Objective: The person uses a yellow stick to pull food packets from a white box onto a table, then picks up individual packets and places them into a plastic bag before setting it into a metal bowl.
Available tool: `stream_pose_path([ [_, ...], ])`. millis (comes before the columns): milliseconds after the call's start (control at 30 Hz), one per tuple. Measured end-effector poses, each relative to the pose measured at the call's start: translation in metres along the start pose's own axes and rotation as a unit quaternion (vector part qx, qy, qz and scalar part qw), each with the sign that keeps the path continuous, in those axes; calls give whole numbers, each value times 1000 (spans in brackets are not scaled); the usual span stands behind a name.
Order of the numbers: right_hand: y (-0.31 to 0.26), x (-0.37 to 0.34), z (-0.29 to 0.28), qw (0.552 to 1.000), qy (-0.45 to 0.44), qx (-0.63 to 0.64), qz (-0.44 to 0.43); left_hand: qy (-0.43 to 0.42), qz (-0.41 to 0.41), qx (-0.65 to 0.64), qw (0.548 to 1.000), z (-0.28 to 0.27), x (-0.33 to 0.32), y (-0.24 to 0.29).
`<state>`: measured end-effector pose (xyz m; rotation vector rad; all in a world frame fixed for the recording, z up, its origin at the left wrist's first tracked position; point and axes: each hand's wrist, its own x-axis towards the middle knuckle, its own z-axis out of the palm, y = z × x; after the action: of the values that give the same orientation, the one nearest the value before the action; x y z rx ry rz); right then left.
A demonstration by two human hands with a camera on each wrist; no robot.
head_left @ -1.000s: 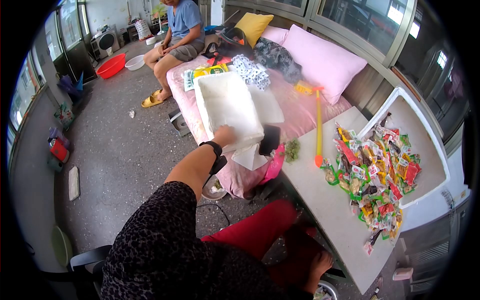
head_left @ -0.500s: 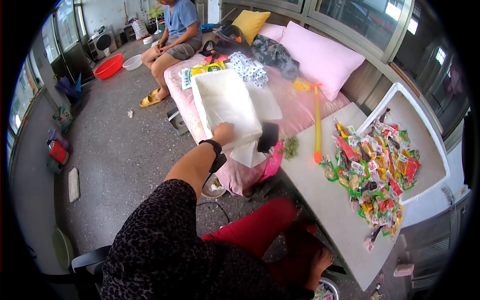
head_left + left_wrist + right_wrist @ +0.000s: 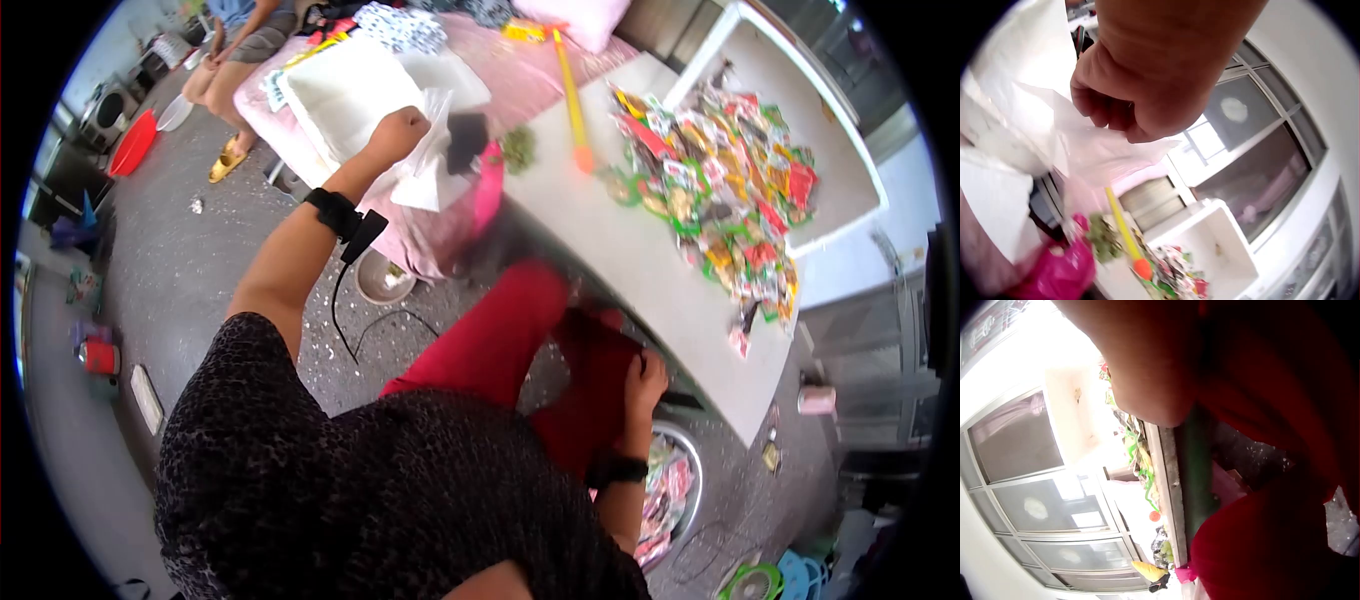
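My left hand (image 3: 398,137) pinches a thin translucent plastic bag (image 3: 432,135) between curled fingers and thumb, at the near right side of a white foam box (image 3: 350,88). In the left wrist view the bag (image 3: 1110,153) hangs below the fingers in loose folds. The box stands on a pink-covered bed, its inside facing up. My right hand (image 3: 648,378) rests on my red-trousered leg, beside the table edge, with nothing in it. In the right wrist view that hand (image 3: 1147,394) is dark and its fingers are hidden.
A table (image 3: 570,210) at the right bears a heap of small wrapped packets (image 3: 720,190), spilling from a tipped foam box (image 3: 830,130). A yellow stick (image 3: 572,100) lies near a green clump (image 3: 518,148). A metal basin (image 3: 690,500) stands by my right arm. A seated person (image 3: 235,60) is at the bed's far end.
My left hand has come up from the foam box's near end, and the plastic bag now hangs from it. The head view has tilted downward. My right hand stays on the leg.
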<state>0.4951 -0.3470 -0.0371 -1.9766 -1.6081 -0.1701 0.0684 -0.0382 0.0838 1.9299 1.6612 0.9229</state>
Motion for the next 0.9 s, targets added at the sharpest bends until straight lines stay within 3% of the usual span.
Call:
stream_pose_path([
  [100, -24, 17, -7, 991, 15, 134, 19, -70, 45, -120, 989, 32, -30, 38],
  [133, -27, 21, -1, 986, 20, 163, 33, -62, 92, -108, 988, 48, -40, 47],
  [167, -47, 30, -7, 961, 1, 262, 85, -70, 126, -139, 980, 57, -55, 68],
  [233, -70, 48, -5, 944, -4, 327, 45, -112, 106, -152, 976, 85, -72, 84],
  [333, -102, 69, 11, 840, -110, 505, 167, -182, 86, -192, 960, 116, -102, 112],
  [367, -115, 75, 10, 764, -166, 588, 206, -190, 83, -196, 958, 124, -111, 120],
  [533, -143, 89, 6, 719, -161, 623, 262, -234, 97, -177, 951, 145, -133, 135],
  [633, -137, 84, 1, 642, -166, 701, 263, -269, 55, -242, 931, 147, -135, 134],
  [733, -129, 82, 0, 523, -179, 778, 299, -347, -71, -386, 852, 139, -135, 136],
  [833, -114, 82, 11, 478, -193, 819, 252, -375, -117, -477, 786, 134, -126, 126],
  [900, -109, 81, 13, 495, -170, 804, 283, -354, -131, -458, 805, 128, -124, 119],
])
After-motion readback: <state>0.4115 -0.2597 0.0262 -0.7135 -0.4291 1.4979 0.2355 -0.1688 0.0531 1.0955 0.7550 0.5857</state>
